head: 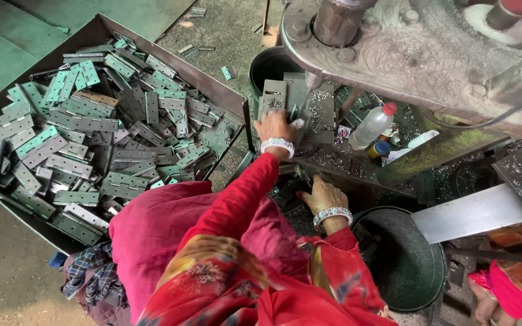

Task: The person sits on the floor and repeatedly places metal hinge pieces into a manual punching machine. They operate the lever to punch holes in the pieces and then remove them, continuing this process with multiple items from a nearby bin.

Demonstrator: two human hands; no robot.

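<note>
Fingers [273,118] of the left hand [275,127] pinch a grey metal hinge plate [272,96] on the press desk [324,124], right hand [321,194] spread at 5 o'clock, hinge-filled tray [212,90] at 9 o'clock still heaped.

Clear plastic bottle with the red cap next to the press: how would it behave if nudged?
The bottle looks thin-walled and light, so a nudge would probably slide it or tip it. It already leans among metal shavings, so its footing seems poor. Once down, its round body would likely roll.

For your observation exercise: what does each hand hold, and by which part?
The left hand pinches a small metal piece by its near edge on the press bed. The right hand rests low; any hold cannot be told.
</note>
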